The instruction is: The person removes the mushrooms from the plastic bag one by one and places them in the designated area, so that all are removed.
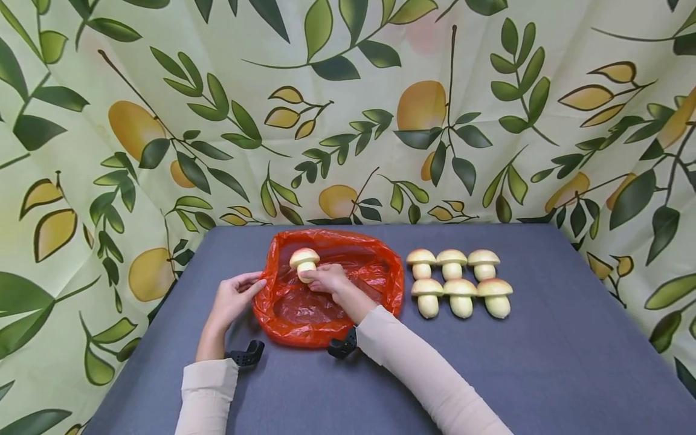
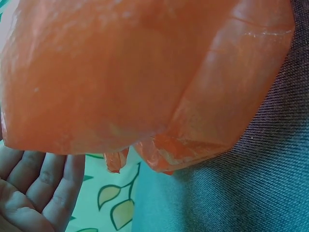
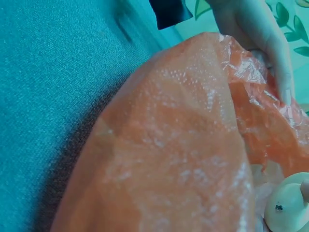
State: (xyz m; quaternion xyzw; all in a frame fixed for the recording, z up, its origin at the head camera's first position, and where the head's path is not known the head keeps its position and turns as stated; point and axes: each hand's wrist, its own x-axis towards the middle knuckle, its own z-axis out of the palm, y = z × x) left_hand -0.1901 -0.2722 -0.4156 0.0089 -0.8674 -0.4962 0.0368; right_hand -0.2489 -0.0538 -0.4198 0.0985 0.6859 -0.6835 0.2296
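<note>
A red plastic bag [image 1: 333, 338] lies with its mouth spread wide, and my left hand [image 1: 231, 305] pinches its left rim. In the right wrist view the thumb of that left hand [image 3: 258, 29] lies on the inner side of the bag. My right hand [image 1: 328, 280] grips a toy mushroom [image 1: 304, 258] by its stem, cap up, over the bag's opening. The right wrist view catches only the pale stem end of this mushroom [image 3: 285, 208] beside the bag's wall. Orange film [image 2: 120, 77] covers much of the left wrist view, where left-hand fingers [image 2: 46, 183] show at the edge.
Several more toy mushrooms [image 1: 461, 290] stand to the right of the bag in two rows of three, caps away from me. The table has a grey-blue cloth [image 1: 544, 362]. A leaf-and-fruit printed curtain [image 1: 348, 121] hangs around its back and sides.
</note>
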